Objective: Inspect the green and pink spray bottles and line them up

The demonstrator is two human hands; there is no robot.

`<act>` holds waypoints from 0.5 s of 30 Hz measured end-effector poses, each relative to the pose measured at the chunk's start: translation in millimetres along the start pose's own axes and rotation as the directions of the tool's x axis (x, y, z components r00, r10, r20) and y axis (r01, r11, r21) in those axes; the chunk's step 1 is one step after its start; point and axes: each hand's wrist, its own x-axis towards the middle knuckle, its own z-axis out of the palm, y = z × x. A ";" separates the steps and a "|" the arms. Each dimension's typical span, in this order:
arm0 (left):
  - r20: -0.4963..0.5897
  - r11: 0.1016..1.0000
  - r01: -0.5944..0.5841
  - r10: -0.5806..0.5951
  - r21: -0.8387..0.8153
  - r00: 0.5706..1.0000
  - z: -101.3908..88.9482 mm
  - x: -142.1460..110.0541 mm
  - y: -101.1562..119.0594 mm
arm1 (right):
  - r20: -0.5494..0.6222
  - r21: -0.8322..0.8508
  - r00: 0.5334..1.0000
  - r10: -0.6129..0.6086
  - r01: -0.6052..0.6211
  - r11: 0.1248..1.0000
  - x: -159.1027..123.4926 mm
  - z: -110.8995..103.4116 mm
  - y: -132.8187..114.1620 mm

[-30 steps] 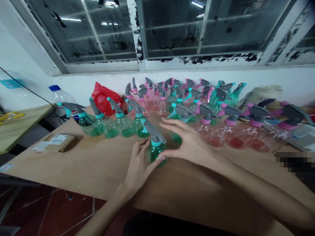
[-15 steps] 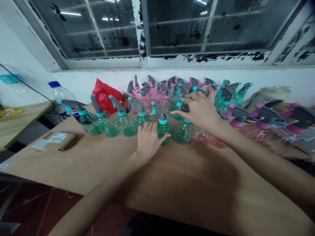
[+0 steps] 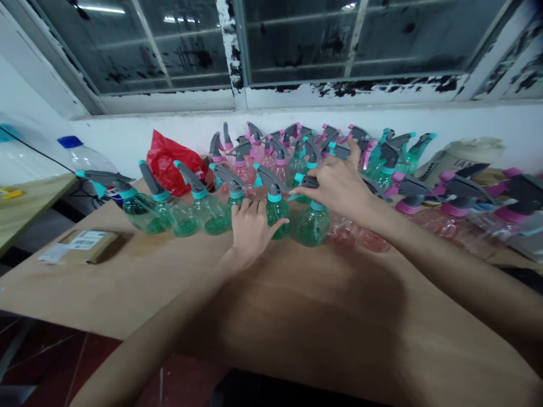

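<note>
A row of clear green spray bottles with grey trigger heads and turquoise collars stands across the table. My left hand [image 3: 251, 227] curves around the near left side of one green spray bottle [image 3: 280, 213], its thumb stretched over the front; the fingertips are hidden in the gap beside a neighbouring green bottle [image 3: 236, 195]. At another green spray bottle [image 3: 311, 226], my right hand [image 3: 339, 183] pinches the grey trigger head from above and behind, index finger raised. Both bottles stand upright.
Pink spray bottles [image 3: 452, 226] stand at the right, with many pink and green ones packed behind by the wall. A red plastic bag [image 3: 169, 161], a cardboard packet [image 3: 91, 246] and a large blue-capped bottle [image 3: 82, 155] are at the left. A cloth bag [image 3: 462, 155] leans at the back right.
The green bottle at my left hand has shifted slightly back toward the wall, and that hand has moved with it. My right hand stays at its trigger head. The view has shifted a little.
</note>
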 end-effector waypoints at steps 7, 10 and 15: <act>0.037 1.000 0.021 -0.021 -0.007 0.999 -5.8 -2.3 2.8 | 0.014 0.071 1.000 -0.025 0.024 0.997 -5.4 -5.6 -0.1; 0.030 0.998 0.038 -0.037 -0.047 0.999 -16.6 -15.9 3.0 | -0.002 0.088 0.999 -0.044 0.044 0.995 -12.5 -9.8 0.2; 0.032 0.990 0.009 -0.005 -0.140 0.999 -38.1 -54.7 0.0 | 0.037 0.129 0.996 -0.083 0.078 0.989 -23.7 -17.8 -0.5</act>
